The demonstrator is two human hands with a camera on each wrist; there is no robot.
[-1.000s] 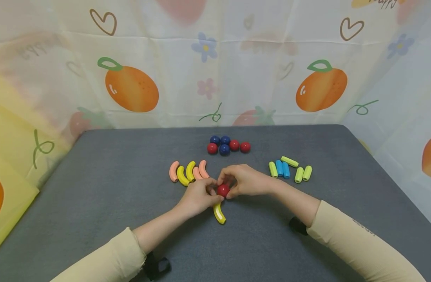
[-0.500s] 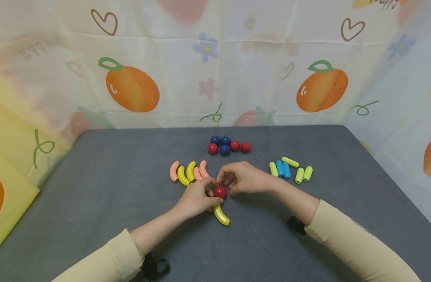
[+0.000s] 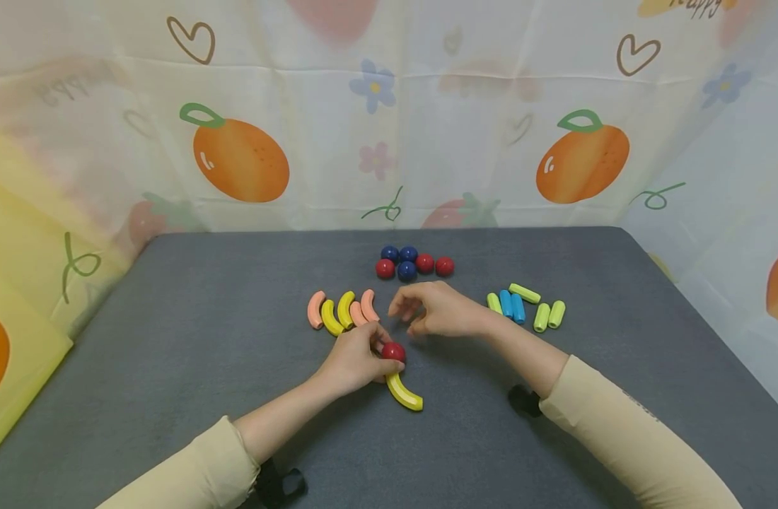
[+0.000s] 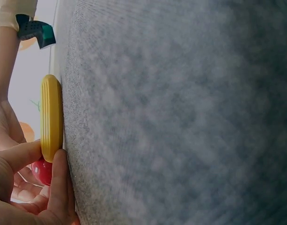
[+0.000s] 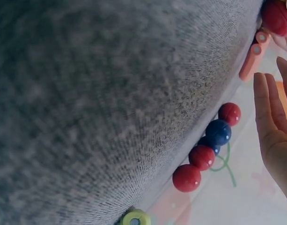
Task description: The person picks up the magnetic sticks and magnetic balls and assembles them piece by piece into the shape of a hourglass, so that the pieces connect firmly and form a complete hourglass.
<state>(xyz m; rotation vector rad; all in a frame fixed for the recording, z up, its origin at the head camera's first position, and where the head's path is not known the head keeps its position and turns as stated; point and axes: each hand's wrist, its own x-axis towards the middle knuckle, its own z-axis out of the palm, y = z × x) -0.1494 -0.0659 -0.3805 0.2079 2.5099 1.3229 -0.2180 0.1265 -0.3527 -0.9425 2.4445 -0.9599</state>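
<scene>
My left hand (image 3: 353, 360) pinches a glossy red ball (image 3: 394, 353) between thumb and fingers. A curved yellow rod (image 3: 407, 396) extends from the ball toward the front right, its far end on the table. In the left wrist view, thumb and fingertip sit at the near end of this ribbed yellow rod (image 4: 51, 117), and the red ball (image 4: 42, 171) shows partly behind them. Whether ball and rod are joined is hidden by the fingers. Beyond the ball, my right hand (image 3: 443, 309) hovers with loosely bent fingers and holds nothing.
Red and blue balls (image 3: 406, 271) cluster at the back of the dark grey table (image 3: 236, 283). Pink and yellow curved rods (image 3: 332, 318) lie left of centre, partly behind the left hand. Short green and blue rods (image 3: 518, 308) lie to the right. A printed curtain hangs behind.
My right hand has let go of the red ball and drawn back away from it. The left hand keeps the ball, which shifts slightly left and forward, while the yellow rod's free end swings right.
</scene>
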